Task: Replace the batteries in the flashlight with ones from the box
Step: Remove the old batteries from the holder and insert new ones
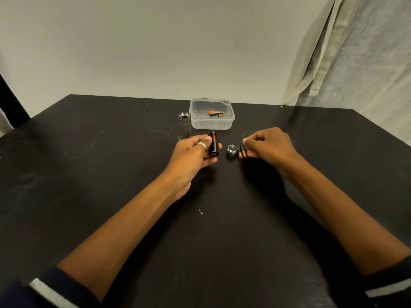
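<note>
The silver flashlight body [184, 125] stands upright on the black table [111, 163], open end up, left of the clear plastic box [212, 114]. Batteries [216, 113] lie inside the box. My left hand [195, 156] holds a black battery holder [213, 144] with an orange-and-black battery showing in it. The flashlight's tail cap [231, 150], spring up, rests on the table to its right. Two small orange-tipped batteries [242, 152] lie beside the cap. My right hand [266, 144] has its fingertips curled down at those batteries; a grip on them is not clear.
A pale wall rises behind the table's far edge. A light curtain [347, 58] hangs at the right. A dark post [11, 101] stands at the far left. Small chalky marks dot the tabletop.
</note>
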